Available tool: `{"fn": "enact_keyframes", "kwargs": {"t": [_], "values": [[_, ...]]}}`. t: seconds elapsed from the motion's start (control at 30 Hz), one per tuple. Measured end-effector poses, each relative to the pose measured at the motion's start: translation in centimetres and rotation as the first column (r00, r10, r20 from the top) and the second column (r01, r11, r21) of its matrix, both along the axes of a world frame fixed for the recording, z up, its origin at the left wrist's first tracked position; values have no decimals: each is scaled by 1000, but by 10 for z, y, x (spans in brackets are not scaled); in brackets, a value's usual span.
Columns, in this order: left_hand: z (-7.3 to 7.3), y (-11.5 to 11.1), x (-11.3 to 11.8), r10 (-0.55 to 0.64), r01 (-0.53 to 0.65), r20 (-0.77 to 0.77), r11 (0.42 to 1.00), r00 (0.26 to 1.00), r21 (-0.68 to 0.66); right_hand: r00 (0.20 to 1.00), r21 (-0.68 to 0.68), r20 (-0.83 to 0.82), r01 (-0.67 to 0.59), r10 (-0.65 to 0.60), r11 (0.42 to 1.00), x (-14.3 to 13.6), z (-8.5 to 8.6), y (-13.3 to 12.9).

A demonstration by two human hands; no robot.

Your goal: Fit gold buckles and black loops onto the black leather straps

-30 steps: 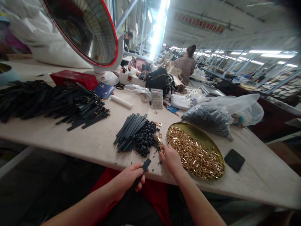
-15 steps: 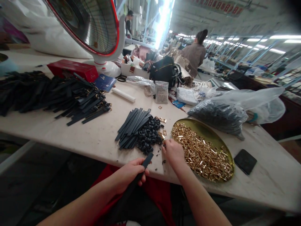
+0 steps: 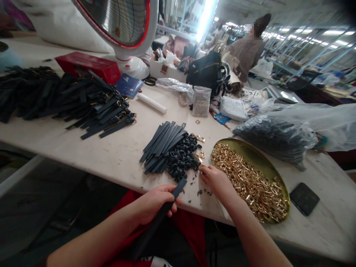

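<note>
My left hand (image 3: 164,200) is closed around a dark leather strap (image 3: 160,218), whose tip points up toward the table's front edge. Over the table, my right hand (image 3: 217,180) has its fingers drawn together beside a few gold buckles (image 3: 201,154); something small may be at the fingertips, too hidden to name. Between the hands lie a heap of small dark strap loops (image 3: 182,157) and a stack of dark straps (image 3: 161,144). Right of my right hand, a round gold tray (image 3: 257,157) holds a mass of gold buckles (image 3: 244,181). Tiny dark bits lie near my right wrist.
Finished-looking straps with buckles (image 3: 75,100) form a large pile at left. Behind stand a red box (image 3: 87,66), a fan heater (image 3: 125,26) and a black bag (image 3: 205,72). A dark phone-like slab (image 3: 304,198) and a filled plastic bag (image 3: 275,135) are at right. A person (image 3: 244,52) stands beyond.
The view has shifted, so the table's things appear further right and the fan higher. My right hand stays by the loose buckles; my left hand still holds the strap.
</note>
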State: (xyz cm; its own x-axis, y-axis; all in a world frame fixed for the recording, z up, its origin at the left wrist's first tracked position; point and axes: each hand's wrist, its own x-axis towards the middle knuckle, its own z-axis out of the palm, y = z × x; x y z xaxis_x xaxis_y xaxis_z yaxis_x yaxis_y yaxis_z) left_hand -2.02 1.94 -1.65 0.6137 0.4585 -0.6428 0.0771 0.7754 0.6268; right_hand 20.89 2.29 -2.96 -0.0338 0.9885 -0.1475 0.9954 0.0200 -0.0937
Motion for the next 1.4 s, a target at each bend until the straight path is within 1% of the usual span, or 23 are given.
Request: {"fn": "enact_keyframes", "kwargs": {"t": [0.1, 0.23, 0.33, 0.43, 0.47, 0.5, 0.53, 0.57, 0.6, 0.67, 0.7, 0.77, 0.83, 0.9, 0.93, 1.0, 1.07, 1.1, 1.13, 1.23, 1.27, 1.33, 1.4], "values": [[-3, -2, 0, 5, -5, 21, 1000, 1000, -5, 998, 4, -47, -35, 35, 999, 0, -1, -5], [-4, -6, 1, 56, -55, 10, 998, 998, -11, 996, 3, -87, -26, 27, 1000, 2, -4, -11], [0, -9, 1, 74, -75, 6, 995, 997, 61, 997, 8, -77, 16, -15, 1000, 4, -2, -12], [3, -13, 2, -28, 34, -40, 985, 999, 170, 994, 55, -92, 62, -57, 997, 3, 4, -13], [3, -14, 3, -73, 85, -66, 976, 995, 202, 983, 76, -166, 89, -76, 993, 1, 7, -16], [3, -15, 4, -104, 124, -94, 963, 990, 239, 949, 82, -298, 131, -101, 988, -4, 9, -19], [3, -16, 5, -121, 150, -118, 948, 986, 282, 870, 54, -476, 178, -131, 983, -9, 11, -24], [2, -17, 6, -125, 165, -141, 928, 982, 333, 729, -15, -662, 218, -173, 976, -16, 12, -29], [1, -18, 7, -118, 173, -161, 903, 980, 392, 538, -114, -812, 236, -227, 965, -23, 13, -35], [0, -22, 8, -84, 187, -215, 833, 973, 521, 153, -312, -926, 198, -344, 929, -38, 12, -49], [0, -24, 8, -64, 203, -251, 789, 966, 580, 5, -376, -924, 178, -382, 910, -45, 11, -55], [1, -28, 7, -27, 251, -324, 695, 946, 674, -201, -443, -891, 196, -406, 875, -57, 7, -66], [3, -32, 5, -5, 309, -383, 602, 924, 737, -309, -477, -863, 239, -399, 846, -65, 3, -75], [5, -34, 3, -13, 385, -442, 515, 897, 766, -338, -494, -853, 273, -398, 826, -70, 0, -81], [7, -35, 2, -30, 429, -473, 476, 881, 768, -325, -488, -859, 281, -396, 826, -72, -1, -84], [10, -34, 0, -90, 507, -521, 418, 849, 754, -266, -455, -883, 284, -387, 844, -76, -2, -88], [13, -33, -2, -146, 547, -536, 391, 831, 740, -204, -428, -900, 258, -384, 866, -78, -1, -92], [15, -33, -2, -171, 551, -531, 398, 830, 734, -180, -420, -905, 245, -385, 874, -77, -1, -93], [16, -33, -3, -206, 547, -512, 428, 834, 720, -162, -416, -908, 241, -386, 877, -77, 0, -94], [18, -33, -5, -368, 538, -393, 592, 843, 600, -142, -400, -916, 284, -374, 871, -75, -1, -93], [18, -33, -6, -390, 527, -354, 633, 850, 568, -151, -401, -916, 293, -372, 868, -76, -2, -92], [14, -33, -5, -336, 463, -318, 675, 886, 575, -182, -419, -907, 280, -381, 864, -79, -7, -90], [8, -30, -4, -233, 373, -296, 679, 926, 632, -188, -426, -902, 254, -388, 869, -80, -12, -88]]}}
